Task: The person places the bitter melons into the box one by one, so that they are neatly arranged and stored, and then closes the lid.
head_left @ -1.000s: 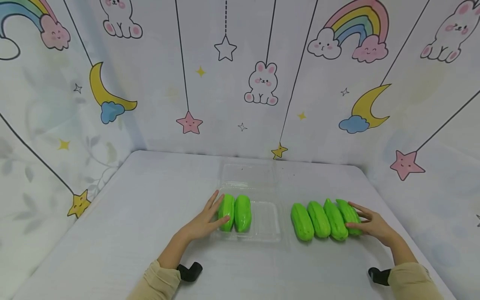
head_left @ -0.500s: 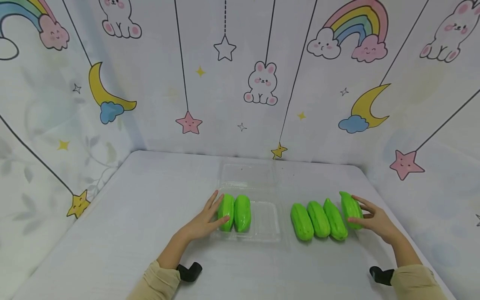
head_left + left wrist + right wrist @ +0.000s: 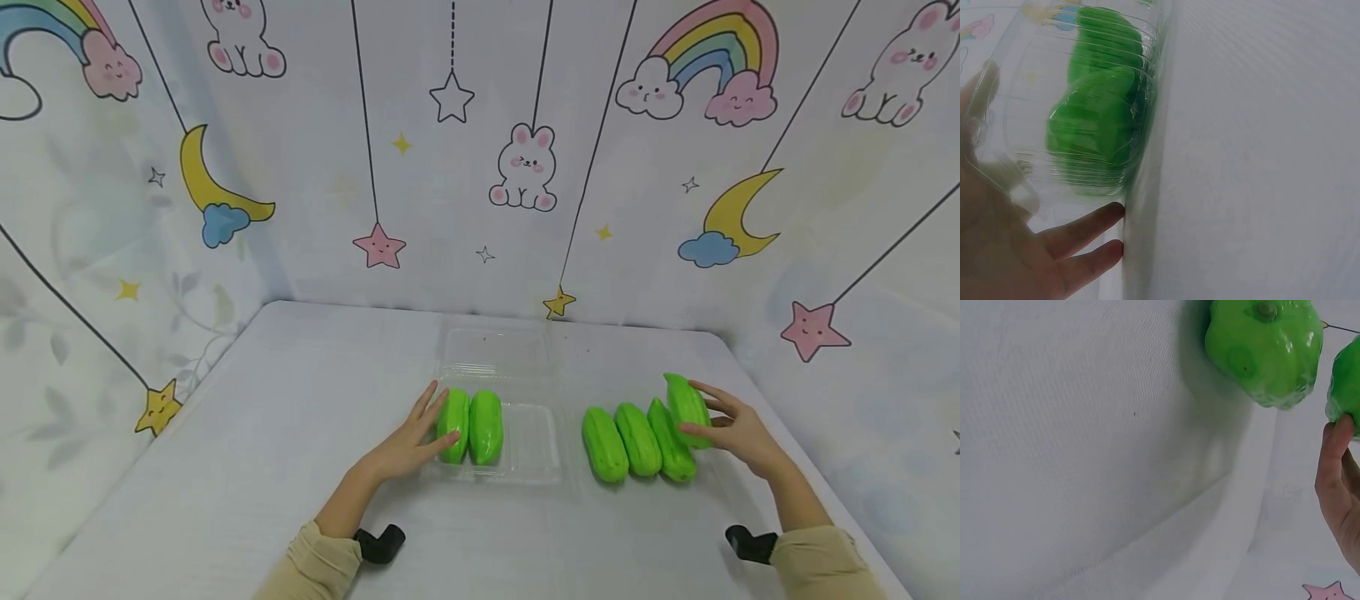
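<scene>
In the head view my right hand (image 3: 741,435) pinches a green ridged gourd (image 3: 686,408) between thumb and fingers, raised off the table at the right end of the row. Several like it lie side by side to its left, the nearest gourd (image 3: 672,446) partly hidden behind it. My left hand (image 3: 405,446), fingers spread, rests at the left side of a clear plastic clamshell box (image 3: 534,442). Inside its left half stand two gourds (image 3: 486,427). The left wrist view shows the fingers (image 3: 1088,230) extended, close against the box's outer side.
The box's lid (image 3: 495,348) lies open toward the back of the white table (image 3: 322,375). A curtain (image 3: 450,183) printed with rabbits, stars and rainbows rises behind and at both sides. Black wrist-camera mounts (image 3: 381,544) project beside both sleeves.
My right hand has lifted the rightmost gourd from the row, first shifting it right, then bringing it back left and higher. The left hand stays where it was.
</scene>
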Demonstrator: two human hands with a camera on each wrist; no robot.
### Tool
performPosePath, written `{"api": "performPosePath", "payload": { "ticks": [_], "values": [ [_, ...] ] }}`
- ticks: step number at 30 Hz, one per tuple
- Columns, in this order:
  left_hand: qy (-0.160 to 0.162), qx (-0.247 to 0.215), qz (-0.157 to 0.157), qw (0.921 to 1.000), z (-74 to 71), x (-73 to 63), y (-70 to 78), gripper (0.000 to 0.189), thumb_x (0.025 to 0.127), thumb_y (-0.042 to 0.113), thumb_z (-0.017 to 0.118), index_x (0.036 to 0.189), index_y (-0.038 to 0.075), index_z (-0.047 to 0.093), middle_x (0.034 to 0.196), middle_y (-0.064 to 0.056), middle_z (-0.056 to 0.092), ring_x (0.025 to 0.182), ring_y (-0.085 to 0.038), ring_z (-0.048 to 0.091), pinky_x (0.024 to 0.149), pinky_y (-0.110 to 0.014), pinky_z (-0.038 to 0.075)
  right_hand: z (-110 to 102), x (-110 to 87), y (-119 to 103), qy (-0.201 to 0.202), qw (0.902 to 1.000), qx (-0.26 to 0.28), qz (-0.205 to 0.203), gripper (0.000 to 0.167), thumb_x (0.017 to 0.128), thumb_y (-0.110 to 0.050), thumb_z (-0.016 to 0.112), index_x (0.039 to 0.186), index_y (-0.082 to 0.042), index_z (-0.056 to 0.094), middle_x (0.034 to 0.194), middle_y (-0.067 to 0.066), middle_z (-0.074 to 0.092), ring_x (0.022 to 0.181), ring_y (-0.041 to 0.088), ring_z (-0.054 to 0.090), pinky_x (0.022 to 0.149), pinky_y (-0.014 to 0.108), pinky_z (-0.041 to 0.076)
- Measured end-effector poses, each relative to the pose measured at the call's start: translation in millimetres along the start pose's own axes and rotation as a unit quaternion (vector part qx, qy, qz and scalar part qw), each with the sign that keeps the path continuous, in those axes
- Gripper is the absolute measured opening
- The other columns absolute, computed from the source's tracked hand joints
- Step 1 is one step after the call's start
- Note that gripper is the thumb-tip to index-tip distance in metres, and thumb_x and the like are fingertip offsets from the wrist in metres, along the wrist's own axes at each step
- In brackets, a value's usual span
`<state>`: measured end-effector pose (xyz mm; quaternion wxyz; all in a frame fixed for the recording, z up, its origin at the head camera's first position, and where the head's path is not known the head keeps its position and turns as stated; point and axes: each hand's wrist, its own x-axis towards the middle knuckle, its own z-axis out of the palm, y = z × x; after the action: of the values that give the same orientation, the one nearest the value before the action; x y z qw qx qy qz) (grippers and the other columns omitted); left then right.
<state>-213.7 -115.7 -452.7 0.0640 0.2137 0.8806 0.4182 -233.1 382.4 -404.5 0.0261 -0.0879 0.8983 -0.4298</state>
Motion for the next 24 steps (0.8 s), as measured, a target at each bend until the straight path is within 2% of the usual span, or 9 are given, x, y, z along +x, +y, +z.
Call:
{"api": "performPosePath", "payload": {
  "ticks": [6, 13, 20, 24],
  "values": [
    [0.000, -0.001, 0.000, 1.0000, 0.3, -0.1, -0.1, 0.075, 0.092, 0.045, 0.048, 0.148, 0.016, 0.007, 0.152, 0.000, -0.012, 0.138, -0.031, 0.004, 0.102, -0.059, 0.019, 11, 2.0, -14, -0.003, 0.9998, 0.002, -0.019, 0.074, 0.083, -0.020, 0.069, 0.144, -0.009, 0.028, 0.134, 0.032, 0.032, 0.097, 0.019, 0.055, 0.069, 0.029, 0.050],
    [-0.001, 0.000, -0.001, 1.0000, 0.3, -0.2, 0.1, 0.076, 0.092, 0.045, 0.048, 0.148, 0.017, 0.006, 0.152, 0.000, -0.012, 0.137, -0.031, 0.003, 0.102, -0.059, 0.020, 23, 6.2, -25, -0.016, 0.9991, 0.007, -0.039, 0.073, 0.081, -0.017, 0.070, 0.142, -0.008, 0.031, 0.135, 0.030, 0.032, 0.103, 0.041, 0.052, 0.071, 0.035, 0.049],
    [-0.001, 0.001, 0.001, 1.0000, -0.4, 0.0, 1.0, 0.076, 0.092, 0.045, 0.049, 0.148, 0.015, 0.007, 0.152, 0.000, -0.012, 0.137, -0.031, 0.004, 0.102, -0.059, 0.020, 31, 9.9, -40, -0.017, 0.9982, 0.000, -0.058, 0.071, 0.081, -0.017, 0.071, 0.141, -0.007, 0.033, 0.136, 0.026, 0.032, 0.103, 0.038, 0.052, 0.073, 0.035, 0.048],
    [-0.001, 0.001, 0.000, 1.0000, -0.3, 0.2, 0.3, 0.077, 0.092, 0.045, 0.049, 0.148, 0.014, 0.007, 0.152, 0.000, -0.012, 0.137, -0.031, 0.003, 0.102, -0.059, 0.020, 37, 12.7, -46, -0.019, 0.9977, 0.006, -0.065, 0.072, 0.081, -0.017, 0.071, 0.140, -0.008, 0.033, 0.138, 0.026, 0.030, 0.105, 0.044, 0.050, 0.075, 0.039, 0.048]
  ]
}}
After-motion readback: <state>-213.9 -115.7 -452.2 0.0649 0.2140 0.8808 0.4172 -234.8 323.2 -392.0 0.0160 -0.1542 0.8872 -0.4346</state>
